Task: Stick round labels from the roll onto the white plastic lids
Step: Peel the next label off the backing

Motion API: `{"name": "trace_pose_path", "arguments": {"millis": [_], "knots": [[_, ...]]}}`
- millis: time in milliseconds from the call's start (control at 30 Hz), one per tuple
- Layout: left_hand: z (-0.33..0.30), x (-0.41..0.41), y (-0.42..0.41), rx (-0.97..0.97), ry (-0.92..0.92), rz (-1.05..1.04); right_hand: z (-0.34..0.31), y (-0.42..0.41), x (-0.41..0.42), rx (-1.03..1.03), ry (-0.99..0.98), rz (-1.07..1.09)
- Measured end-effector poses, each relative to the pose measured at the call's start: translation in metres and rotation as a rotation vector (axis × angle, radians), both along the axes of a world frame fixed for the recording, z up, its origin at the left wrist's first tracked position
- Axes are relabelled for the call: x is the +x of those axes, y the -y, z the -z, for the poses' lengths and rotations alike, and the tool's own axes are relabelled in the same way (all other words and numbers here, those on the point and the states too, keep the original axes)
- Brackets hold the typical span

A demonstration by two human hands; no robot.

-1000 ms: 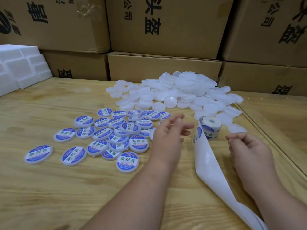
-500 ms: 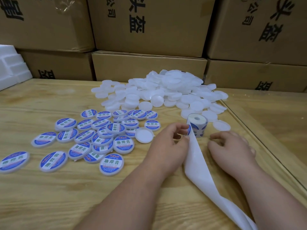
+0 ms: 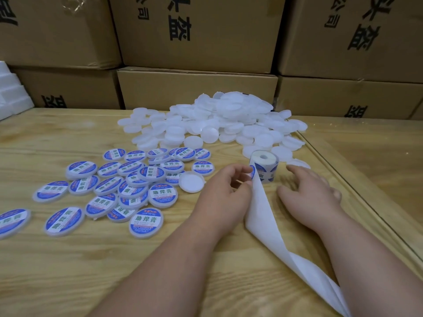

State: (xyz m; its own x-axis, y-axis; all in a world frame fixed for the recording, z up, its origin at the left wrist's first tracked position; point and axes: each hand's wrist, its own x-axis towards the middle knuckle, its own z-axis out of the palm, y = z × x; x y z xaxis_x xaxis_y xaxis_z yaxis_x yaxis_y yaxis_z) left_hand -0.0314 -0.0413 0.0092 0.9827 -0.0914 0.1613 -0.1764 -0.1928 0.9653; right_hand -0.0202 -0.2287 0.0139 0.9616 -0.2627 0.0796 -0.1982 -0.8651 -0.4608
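Observation:
A label roll (image 3: 263, 165) stands upright on the wooden table (image 3: 68, 271). Its white backing strip (image 3: 265, 216) trails toward me between my arms. My left hand (image 3: 225, 193) pinches a blue round label (image 3: 252, 171) at the strip's top edge beside the roll. My right hand (image 3: 309, 191) lies flat on the table right of the strip, fingers spread and holding nothing. One bare white lid (image 3: 191, 181) lies just left of my left hand. A heap of bare white lids (image 3: 224, 124) sits behind the roll. Several labelled lids (image 3: 137, 186) are scattered at left.
Stacked cardboard boxes (image 3: 196, 88) wall off the back of the table. White foam blocks (image 3: 13, 97) sit at the far left. A raised wooden edge (image 3: 357, 191) runs along the table's right side.
My left hand came from above the lids to the strip's top and took hold of a label. My right hand opened and flattened on the table. The bare lid is now uncovered.

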Motion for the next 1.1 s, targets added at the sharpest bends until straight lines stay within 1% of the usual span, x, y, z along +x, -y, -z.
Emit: {"name": "trace_pose_path", "arguments": {"millis": [100,300,433,467,533,633,700,800,900,1000,1100], "knots": [[0.0,-0.001,0.001,0.008,0.0,0.003,-0.001,0.005,0.005,-0.003,-0.029,0.013],[0.001,0.0,0.001,0.025,0.0,-0.02,0.001,0.007,0.006,-0.049,0.093,0.069],[0.001,0.002,0.002,0.033,0.0,-0.023,-0.002,0.006,0.005,-0.061,0.104,0.043],[0.001,0.002,0.002,0.024,0.009,-0.021,-0.003,0.005,0.004,-0.035,0.131,0.014],[0.0,0.001,0.002,0.007,0.043,-0.021,-0.006,0.002,0.001,0.084,0.238,-0.067],[0.0,0.001,0.0,0.017,0.136,0.002,-0.013,-0.007,-0.007,0.208,0.397,-0.249],[-0.001,0.001,-0.001,0.053,0.165,0.019,-0.014,-0.017,-0.015,0.225,0.416,-0.376],[0.0,0.002,0.0,0.099,0.202,0.023,-0.011,-0.026,-0.021,0.269,0.374,-0.495],[0.002,0.003,0.001,0.088,0.217,-0.02,-0.011,-0.033,-0.023,0.375,0.408,-0.511],[0.001,0.004,0.001,0.032,0.19,-0.083,-0.008,-0.038,-0.024,0.536,0.476,-0.414],[-0.001,0.006,0.0,-0.057,0.175,-0.178,-0.006,-0.039,-0.022,0.545,0.437,-0.297]]}}
